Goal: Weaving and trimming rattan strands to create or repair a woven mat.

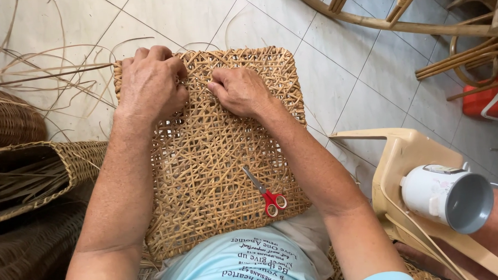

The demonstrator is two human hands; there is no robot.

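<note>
While both forearms reached forward from the lower edge of the head view, the left hand (150,82) lay knuckles-up at the far left corner of the tan, open-weave rattan panel (216,157), its fingers curled tightly over the panel's far rim and closed on the weave. The right hand (239,92) rested just beside it, palm down, with its fingers bent narrowly and pinched on a strand of the weave near the panel's far edge; the exact strand could not be told. The two hands were close together but apart.

The panel was roughly rectangular and lay across the person's lap, its long axis running away from the body toward the pale tiled floor (335,71), with its near edge against the light blue shirt (237,264). On the panel's near right part lay small red-handled scissors (266,192), shut, with the handles toward the body and the blades pointing away and to the left.

Loose thin rattan strands (42,70) fanned over the floor to the left, above brown woven baskets (24,181). To the right stood a beige plastic chair (409,156) carrying a white mug with a grey interior (447,196) on its side, mouth turned to the right. Bent-cane furniture frames (421,23) stood at the far right.
</note>
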